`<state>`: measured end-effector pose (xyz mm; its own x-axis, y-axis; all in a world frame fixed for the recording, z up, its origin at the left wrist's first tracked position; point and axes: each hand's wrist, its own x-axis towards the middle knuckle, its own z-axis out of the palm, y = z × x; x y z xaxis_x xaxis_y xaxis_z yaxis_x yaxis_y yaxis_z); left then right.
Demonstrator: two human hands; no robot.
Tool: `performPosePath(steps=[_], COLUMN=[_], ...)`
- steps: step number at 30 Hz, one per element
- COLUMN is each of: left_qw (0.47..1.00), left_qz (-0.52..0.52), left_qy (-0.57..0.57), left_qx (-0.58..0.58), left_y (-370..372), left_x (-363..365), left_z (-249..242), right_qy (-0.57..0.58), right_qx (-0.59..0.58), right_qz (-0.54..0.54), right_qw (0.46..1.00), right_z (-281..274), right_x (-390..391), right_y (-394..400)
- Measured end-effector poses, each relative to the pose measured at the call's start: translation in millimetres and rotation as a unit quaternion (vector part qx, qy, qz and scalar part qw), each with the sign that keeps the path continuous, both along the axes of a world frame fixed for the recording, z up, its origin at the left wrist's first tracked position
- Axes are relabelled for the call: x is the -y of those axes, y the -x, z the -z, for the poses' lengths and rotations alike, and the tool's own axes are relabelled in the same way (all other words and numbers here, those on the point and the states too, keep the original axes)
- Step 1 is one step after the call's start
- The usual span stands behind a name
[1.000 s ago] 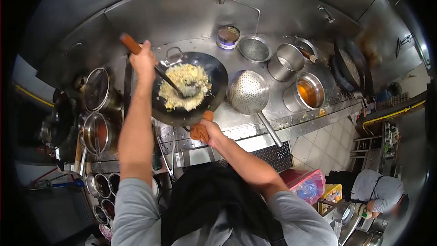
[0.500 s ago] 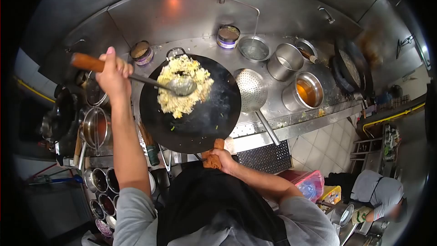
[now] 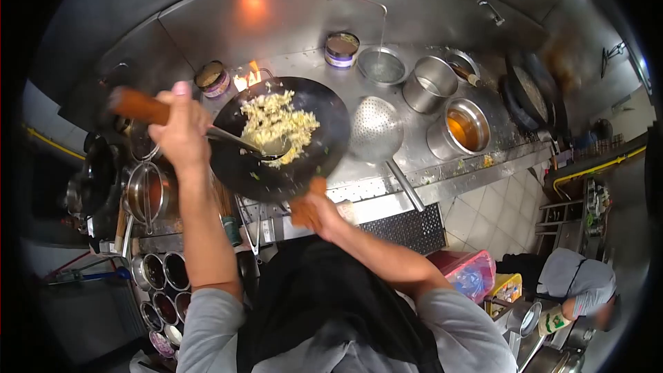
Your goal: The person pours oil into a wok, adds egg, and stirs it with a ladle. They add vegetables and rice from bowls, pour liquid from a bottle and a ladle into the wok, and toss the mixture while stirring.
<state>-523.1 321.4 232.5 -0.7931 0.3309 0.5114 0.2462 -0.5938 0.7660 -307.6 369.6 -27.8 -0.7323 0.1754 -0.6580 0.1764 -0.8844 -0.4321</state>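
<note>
My left hand (image 3: 183, 128) is closed around the brown wooden handle of a metal ladle (image 3: 235, 139). The ladle's bowl rests among the fried rice (image 3: 280, 121), a pale yellow heap with egg-like bits. This rice lies in a black wok (image 3: 328, 114), which is tilted over the stove. At the wok's near side, my right hand (image 3: 321, 215) grips its handle, with a brown cloth (image 3: 302, 214) between palm and handle. Small green bits stick to the wok's bare surface.
Flames (image 3: 248, 79) rise behind the wok. A perforated strainer (image 3: 376, 128), a steel pot (image 3: 429, 84) and a pot of amber liquid (image 3: 466, 128) stand right. Sauce containers (image 3: 164, 307) sit at lower left. A co-worker (image 3: 577, 283) bends at lower right.
The wok has shifted up and left and tipped, showing flames behind it. My right hand moved up with it. My left hand and ladle moved slightly right and down; the rice is more scattered.
</note>
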Motion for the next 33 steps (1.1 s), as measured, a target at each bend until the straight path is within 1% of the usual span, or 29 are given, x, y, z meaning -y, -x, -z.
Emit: performPosePath(steps=[1, 2, 3, 4, 5, 6, 8, 9, 10, 11, 12, 14, 15, 16, 18, 19, 20, 21, 22, 24, 25, 26, 28, 30, 32, 33], left_qw=[0.992, 0.968, 0.978, 0.986, 0.976, 0.987, 0.995, 0.997, 0.999, 0.999, 0.999, 0.974, 0.986, 0.986, 0.987, 0.992, 0.993, 0.995, 0.997, 0.997, 0.997, 0.996, 0.987, 0.989, 0.989, 0.988], left_qz=[-0.093, -0.188, -0.166, -0.141, -0.196, -0.161, -0.077, -0.056, -0.032, -0.04, -0.038, -0.172, -0.14, -0.141, -0.151, -0.122, -0.081, -0.066, -0.049, -0.057, -0.067, -0.087, -0.149, -0.102, -0.102, -0.1], left_qy=[0.083, 0.161, 0.122, 0.083, 0.075, 0.027, -0.008, -0.01, -0.01, 0.003, 0.005, 0.123, 0.083, 0.086, 0.036, 0.005, -0.013, -0.017, -0.017, -0.011, -0.011, 0.004, 0.061, 0.091, 0.088, 0.09], left_qx=[0.025, 0.047, 0.025, -0.001, -0.055, -0.001, 0.056, 0.042, 0.03, 0.023, 0.028, 0.081, 0.042, 0.033, 0.047, 0.044, 0.089, 0.068, 0.049, 0.049, 0.043, 0.032, 0.021, 0.064, 0.065, 0.07], left_y=[-6, -6, 12, 39, 60, 51, 45, 38, 29, 17, 10, 8, 33, 50, 71, 73, 71, 65, 57, 36, 27, 22, 14, 36, 72, 78], left_x=[-18, -34, -43, -48, -48, -40, -14, -2, 7, 8, -3, -36, -44, -49, -45, -38, -30, -23, -19, -26, -32, -41, -64, -81, -78, -78], left_z=[21, 45, 81, 109, 115, 83, 31, 16, 7, 3, 13, 54, 94, 106, 86, 59, 30, 6, -8, -16, -19, -7, 30, 98, 106, 96], right_qy=[-0.009, -0.021, -0.042, -0.041, -0.045, -0.05, -0.048, -0.012, -0.009, -0.003, 0.004, -0.015, -0.038, -0.038, -0.07, -0.056, -0.074, -0.064, -0.05, -0.032, -0.051, -0.04, -0.035, -0.036, -0.039, -0.037], right_qx=[0.01, 0.018, 0.056, 0.053, 0.028, 0.005, -0.005, -0.026, -0.023, -0.035, -0.047, 0.03, 0.039, 0.038, -0.027, 0.01, -0.007, 0.002, 0.014, -0.004, 0.055, 0.043, 0.036, 0.024, 0.007, 0.001], right_qz=[-0.001, -0.006, -0.012, -0.012, -0.027, -0.044, -0.045, 0.027, 0.029, 0.024, 0.018, 0.028, -0.005, -0.004, -0.032, -0.01, -0.012, 0.013, 0.04, 0.003, -0.018, -0.006, -0.026, -0.029, -0.03, -0.017], right_qw=[1.0, 1.0, 0.998, 0.998, 0.998, 0.998, 0.998, 0.999, 0.999, 0.999, 0.999, 0.999, 0.999, 0.999, 0.997, 0.998, 0.997, 0.998, 0.998, 0.999, 0.997, 0.998, 0.998, 0.999, 0.999, 0.999], right_z=[-4, -7, -8, -7, -5, -2, 1, 22, 21, 13, 6, -11, -13, -12, -8, -18, -12, -7, -3, -26, -43, -30, -22, 13, 44, 53], right_x=[-9, -15, -14, -10, -4, 2, 9, 16, 16, 8, 0, -14, -17, -13, -1, 7, 9, 7, 11, -7, -18, -25, -38, -46, -53, -53], right_y=[24, 45, 52, 42, 20, -2, -43, -45, -35, -19, -2, 46, 52, 43, 7, -14, -33, -32, -33, 0, 23, 43, 66, 74, 83, 84])
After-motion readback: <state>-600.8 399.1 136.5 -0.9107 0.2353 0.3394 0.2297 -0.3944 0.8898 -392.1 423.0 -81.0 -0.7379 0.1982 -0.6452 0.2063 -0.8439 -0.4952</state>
